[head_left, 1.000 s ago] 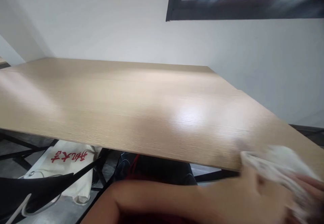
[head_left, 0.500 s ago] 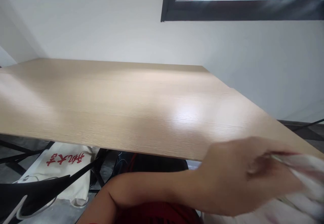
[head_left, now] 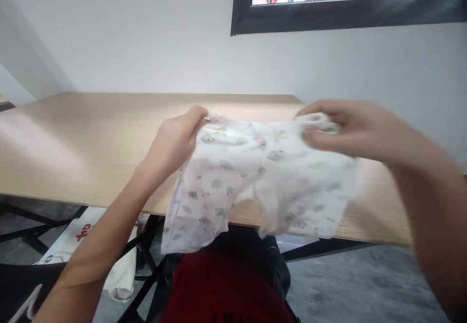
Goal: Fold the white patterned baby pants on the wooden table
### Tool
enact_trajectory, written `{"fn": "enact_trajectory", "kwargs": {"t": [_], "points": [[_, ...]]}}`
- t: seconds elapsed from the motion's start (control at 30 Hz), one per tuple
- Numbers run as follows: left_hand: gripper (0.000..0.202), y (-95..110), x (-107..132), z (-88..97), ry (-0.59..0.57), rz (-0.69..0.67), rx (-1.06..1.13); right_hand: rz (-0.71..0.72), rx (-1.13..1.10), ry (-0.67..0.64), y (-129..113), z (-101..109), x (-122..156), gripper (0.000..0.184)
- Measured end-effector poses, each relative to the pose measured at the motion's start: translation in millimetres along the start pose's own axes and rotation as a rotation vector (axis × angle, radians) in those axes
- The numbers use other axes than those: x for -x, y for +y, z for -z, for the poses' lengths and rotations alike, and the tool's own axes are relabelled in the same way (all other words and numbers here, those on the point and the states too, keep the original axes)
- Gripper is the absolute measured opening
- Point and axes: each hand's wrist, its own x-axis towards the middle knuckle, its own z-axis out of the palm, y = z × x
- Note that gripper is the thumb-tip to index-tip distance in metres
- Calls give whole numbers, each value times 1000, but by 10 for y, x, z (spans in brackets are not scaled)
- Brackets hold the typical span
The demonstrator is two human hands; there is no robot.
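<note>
I hold a small white garment [head_left: 255, 177] with a pattern of little green and pink prints, spread in the air above the near edge of a light wooden table [head_left: 91, 148]. My left hand [head_left: 175, 140] pinches its upper left edge. On the other side, my right hand [head_left: 357, 131] is closed on the upper right edge. The cloth hangs down between both hands, its lower part dangling below the table edge. The right hand is slightly blurred.
A white wall rises behind the table, with a dark-framed window [head_left: 328, 16] at the top right. Under the table at the left lies a white tote bag [head_left: 83, 235] with red lettering, beside black table legs [head_left: 32, 225]. Grey floor shows at the right.
The garment came up from the lower right, where my left hand reached for it. Now both hands hold it spread over the table edge; the right hand has come into view.
</note>
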Motion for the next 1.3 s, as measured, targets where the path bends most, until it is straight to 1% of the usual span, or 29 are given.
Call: {"fn": "enact_trajectory", "kwargs": {"t": [0.03,0.07,0.1,0.13,0.17,0.23,0.3,0.37,0.43,0.5,0.53,0.57,0.6,0.67,0.73,0.77,0.83,0.87,0.93,0.97,1.0,1.03,1.07,1.13,1.17,1.2,1.23,1.27,1.3], "points": [[20,-152,-65,-111,-53,49,-4,-12,-24,-44,18,-107,-176,11],[21,-300,-141,-240,-105,95,-8,-26,-58,-70,60,-228,-354,11],[22,-440,-224,-382,-155,133,-9,-50,-116,-96,126,-359,-527,14],[23,-569,-309,-532,-205,173,-6,-83,-178,-94,212,-494,-690,17],[23,-685,-390,-683,-255,216,-3,-126,-250,-103,312,-630,-836,16],[23,-863,-521,-965,-322,270,-3,-223,-366,-136,530,-887,-1074,14],[23,-962,-590,-1184,-372,300,-8,-293,-366,-147,731,-1104,-1234,14],[25,-970,-604,-1323,-417,319,-17,-319,-287,-116,884,-1264,-1318,13],[28,-876,-588,-1400,-439,308,-28,-308,-208,-59,974,-1361,-1325,13],[32,-684,-565,-1448,-463,238,-14,-267,-174,0,1003,-1409,-1255,26],[34,-557,-552,-1469,-489,175,10,-221,-160,9,1001,-1422,-1195,30],[35,-414,-534,-1489,-529,96,46,-159,-143,-11,992,-1434,-1126,33],[36,-260,-507,-1504,-583,10,89,-89,-125,-62,981,-1447,-1051,33],[39,62,-396,-1497,-706,-150,170,52,-80,-225,974,-1484,-915,37],[47,381,-174,-1399,-812,-257,219,140,5,-369,1006,-1535,-826,43],[54,531,-17,-1306,-849,-285,231,159,62,-411,1035,-1560,-804,45],[67,794,357,-1043,-944,-325,258,169,188,-440,1103,-1597,-792,48],[71,896,547,-888,-965,-330,278,168,241,-439,1130,-1605,-794,50],[74,1004,852,-583,-937,-330,332,167,308,-433,1148,-1600,-796,51],[72,996,934,-457,-928,-338,357,170,332,-432,1130,-1592,-792,51],[67,940,957,-361,-920,-354,371,177,359,-428,1092,-1586,-787,50],[61,838,917,-301,-910,-369,370,192,391,-413,1032,-1588,-781,49],[54,694,820,-280,-889,-354,344,214,423,-379,952,-1601,-779,47],[44,326,517,-338,-814,-229,241,279,445,-275,745,-1671,-798,43],[42,130,353,-402,-776,-35,166,314,413,-229,629,-1729,-820,42],[42,-52,212,-472,-756,126,110,352,359,-208,515,-1798,-851,43],[41,-205,115,-534,-759,160,92,388,297,-221,410,-1873,-887,43],[40,-318,75,-576,-776,204,77,421,243,-265,320,-1949,-925,44],[39,-385,100,-587,-800,215,73,447,210,-321,249,-2022,-961,44]]}}
